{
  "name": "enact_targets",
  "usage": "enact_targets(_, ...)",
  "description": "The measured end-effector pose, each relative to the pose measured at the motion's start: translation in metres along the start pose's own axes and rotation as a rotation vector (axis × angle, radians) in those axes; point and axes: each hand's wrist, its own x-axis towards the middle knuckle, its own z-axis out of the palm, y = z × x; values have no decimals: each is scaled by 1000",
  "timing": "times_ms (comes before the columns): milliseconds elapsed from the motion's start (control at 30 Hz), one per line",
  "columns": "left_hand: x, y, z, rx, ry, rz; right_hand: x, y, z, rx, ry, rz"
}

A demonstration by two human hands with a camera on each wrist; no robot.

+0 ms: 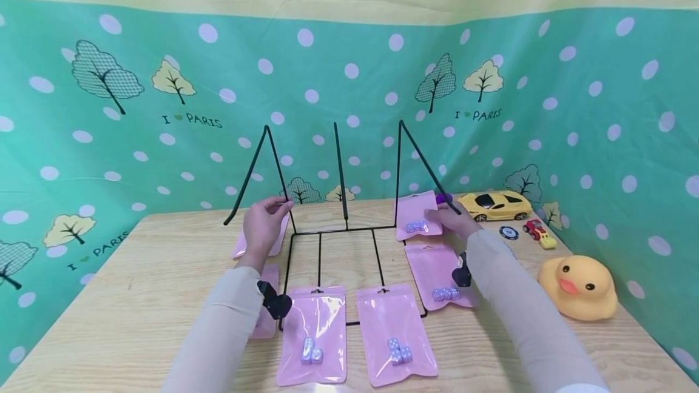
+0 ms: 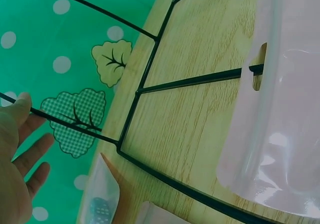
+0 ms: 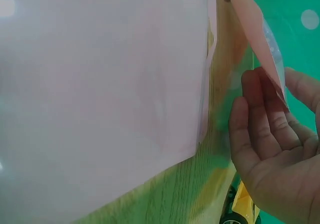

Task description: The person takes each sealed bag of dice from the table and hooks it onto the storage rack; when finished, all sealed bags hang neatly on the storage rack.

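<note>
A black wire display rack (image 1: 340, 168) stands on the wooden table. My left hand (image 1: 262, 226) pinches one slanted upright wire (image 2: 70, 123) between thumb and finger, other fingers spread. On the rack's far right, my right hand (image 1: 457, 218) holds the side edge of a pink pouch (image 1: 417, 206) with dice inside, thumb on one face and fingers behind (image 3: 256, 114). Below it hangs another pink pouch (image 1: 431, 264). Two more pouches, the front left (image 1: 322, 323) and front right (image 1: 389, 320), hang by their slots. Left-side pouches (image 1: 270, 275) are partly hidden by my left arm.
Right of the rack are a yellow toy car (image 1: 497, 205), a round chip (image 1: 509, 233), a small red toy car (image 1: 537, 232) and a yellow rubber duck (image 1: 581, 293). A dotted green curtain (image 1: 349, 87) hangs behind the table (image 1: 164, 296) and along its right side.
</note>
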Motion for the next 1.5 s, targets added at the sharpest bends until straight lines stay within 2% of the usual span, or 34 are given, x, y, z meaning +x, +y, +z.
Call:
enact_targets(133,0,1,1,-4,-6,-4,-6,-3,-1,42,0,6)
enact_targets(367,0,1,2,-6,-2,-9,-16,-8,-4,99,1,-35)
enact_targets(767,-1,0,2,-2,-1,-32,-28,-14,-14,67,-59,-125)
enact_targets(1033,-1,0,1,1,-17,-52,-32,-10,-26,36,-58,-214)
enact_targets(1500,-2,4,-1,-8,-29,-75,-55,-24,-43,78,-24,-151)
